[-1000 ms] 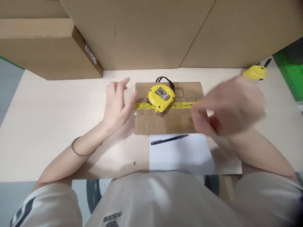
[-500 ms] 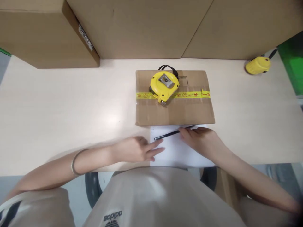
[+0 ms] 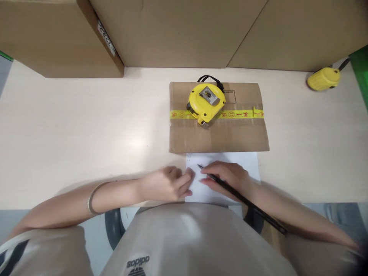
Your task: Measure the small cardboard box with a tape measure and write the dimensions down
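A sheet of white paper [image 3: 201,193] lies at the table's front edge, with small marks near its upper left corner. My right hand [image 3: 227,178] pinches a long black pencil [image 3: 243,198] in a writing grip above the sheet. Its sharp tip points up and left, close to the paper; whether it touches I cannot tell. The pencil's rear end stretches back over my right forearm. At the sheet's left edge rests my left hand [image 3: 166,184], its fingers curled in and nothing visible in them.
Just beyond the paper sits a taped cardboard box [image 3: 218,138], a yellow tape measure [image 3: 205,103] on top. Large cardboard boxes [image 3: 172,34] line the table's back, another [image 3: 57,42] at the left. A second yellow object with a black strap [image 3: 323,78] stands far right.
My right hand has turned the pencil round, so its tip now points left over the paper instead of its blunt end. My left hand's extended fingers have curled in. The view has shifted slightly.
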Demonstrator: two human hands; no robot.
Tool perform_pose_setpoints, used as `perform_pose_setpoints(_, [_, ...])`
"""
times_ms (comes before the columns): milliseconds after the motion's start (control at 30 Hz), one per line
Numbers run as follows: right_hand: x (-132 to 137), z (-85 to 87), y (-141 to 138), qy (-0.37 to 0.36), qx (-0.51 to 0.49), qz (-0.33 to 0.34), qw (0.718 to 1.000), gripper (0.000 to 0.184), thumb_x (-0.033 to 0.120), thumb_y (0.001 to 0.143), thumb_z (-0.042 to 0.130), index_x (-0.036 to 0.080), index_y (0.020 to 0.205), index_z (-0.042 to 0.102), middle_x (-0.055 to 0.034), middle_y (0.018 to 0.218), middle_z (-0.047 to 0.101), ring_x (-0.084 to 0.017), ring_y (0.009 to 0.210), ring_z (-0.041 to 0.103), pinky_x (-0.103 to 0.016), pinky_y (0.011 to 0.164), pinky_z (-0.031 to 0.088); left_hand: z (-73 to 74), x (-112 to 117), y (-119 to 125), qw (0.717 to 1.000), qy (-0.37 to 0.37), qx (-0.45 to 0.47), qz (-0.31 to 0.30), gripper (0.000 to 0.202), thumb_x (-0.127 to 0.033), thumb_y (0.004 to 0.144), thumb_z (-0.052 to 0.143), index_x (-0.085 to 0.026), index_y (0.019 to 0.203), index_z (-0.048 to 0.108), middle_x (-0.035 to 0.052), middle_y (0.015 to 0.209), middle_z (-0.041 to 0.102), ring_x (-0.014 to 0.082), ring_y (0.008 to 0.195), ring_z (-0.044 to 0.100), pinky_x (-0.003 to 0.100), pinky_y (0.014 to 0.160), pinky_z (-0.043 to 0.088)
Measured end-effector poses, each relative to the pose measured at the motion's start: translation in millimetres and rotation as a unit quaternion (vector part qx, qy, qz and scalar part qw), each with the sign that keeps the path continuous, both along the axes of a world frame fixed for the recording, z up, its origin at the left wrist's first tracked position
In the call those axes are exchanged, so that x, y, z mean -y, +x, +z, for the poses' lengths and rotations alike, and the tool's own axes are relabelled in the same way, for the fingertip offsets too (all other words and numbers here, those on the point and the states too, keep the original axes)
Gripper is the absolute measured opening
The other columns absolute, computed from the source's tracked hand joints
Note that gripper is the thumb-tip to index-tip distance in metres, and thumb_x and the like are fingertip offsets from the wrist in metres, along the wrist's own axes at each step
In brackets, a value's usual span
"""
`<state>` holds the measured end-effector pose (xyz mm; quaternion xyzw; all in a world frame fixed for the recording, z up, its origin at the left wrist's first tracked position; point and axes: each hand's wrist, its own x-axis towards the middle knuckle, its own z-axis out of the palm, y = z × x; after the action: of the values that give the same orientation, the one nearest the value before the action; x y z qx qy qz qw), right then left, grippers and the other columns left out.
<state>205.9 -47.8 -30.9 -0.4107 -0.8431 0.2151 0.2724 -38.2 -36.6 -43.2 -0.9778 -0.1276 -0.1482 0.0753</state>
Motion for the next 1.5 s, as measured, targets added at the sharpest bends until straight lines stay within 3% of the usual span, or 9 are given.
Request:
perform_pose_setpoints(133, [-3,-21.0,-19,-0.011,-0.083,-0.026,0.996,0.012,0.021,0.091,0.063,0.019,0.079,0.059,0.0042,0.063,0.062,-0.007,0.054,0.057,-0.018,0.053,0.046,-1.9,-1,-1,1.000,-0.007,0.015,0.009,0.044,-0.047,0.101,0.049,-0.010,0.094,0.071,0.0113,0.101,0.072,0.0114,0.058,0.061,0.029,0.049,0.043])
perform_pose_setpoints(267, [-7,-31.1,-27,-0.059,-0.119,-0.026,0.991,0.009,0.018,0.088,0.065,0.021,0.080,0.060,0.0033,0.067,0.064,-0.007,0.056,0.057,-0.019,0.054,0.048,-3.8,-1,-2,1.000,-0.005,0.023,0.000,0.045,-0.048,0.101,0.050,-0.009,0.093,0.072,0.0127,0.100,0.072,0.0115,0.058,0.062,0.029,0.051,0.045])
perform_pose_setpoints(467, [-10,-37.5,-33,-0.034,-0.122,-0.064,0.990,0.010,0.016,0.083,0.066,0.022,0.077,0.062,0.0056,0.057,0.064,-0.007,0.047,0.055,-0.020,0.049,0.047,-2.3,-3,-2,1.000,-0.006,0.029,-0.001,0.042,-0.045,0.101,0.052,-0.009,0.092,0.073,0.0131,0.098,0.073,0.0115,0.058,0.061,0.028,0.053,0.045])
perform_pose_setpoints(833, [-11,-32.8,-33,-0.004,-0.100,-0.067,0.993,0.013,0.013,0.085,0.066,0.021,0.075,0.065,0.0040,0.063,0.071,-0.009,0.052,0.062,-0.021,0.055,0.051,-5.0,-3,-2,0.998,-0.022,0.053,-0.007,0.044,-0.044,0.099,0.056,-0.005,0.095,0.075,0.0169,0.098,0.076,0.0133,0.059,0.064,0.029,0.054,0.050])
perform_pose_setpoints(1067, [-13,-30.0,-33,0.002,-0.083,-0.069,0.994,0.012,0.012,0.085,0.066,0.022,0.078,0.065,0.0028,0.071,0.074,-0.012,0.063,0.068,-0.024,0.068,0.055,-4.2,-4,0,0.998,-0.020,0.051,-0.006,0.042,-0.042,0.101,0.053,-0.005,0.094,0.073,0.0166,0.097,0.075,0.0125,0.059,0.064,0.029,0.055,0.053])
perform_pose_setpoints(1500, [-12,-29.6,-33,-0.006,-0.066,-0.071,0.995,0.013,0.015,0.086,0.065,0.022,0.076,0.066,0.0038,0.068,0.073,-0.011,0.059,0.066,-0.024,0.065,0.055,-3.8,-4,0,0.998,-0.032,0.057,-0.006,0.043,-0.042,0.100,0.055,-0.004,0.094,0.073,0.0171,0.096,0.075,0.0134,0.061,0.065,0.029,0.055,0.052])
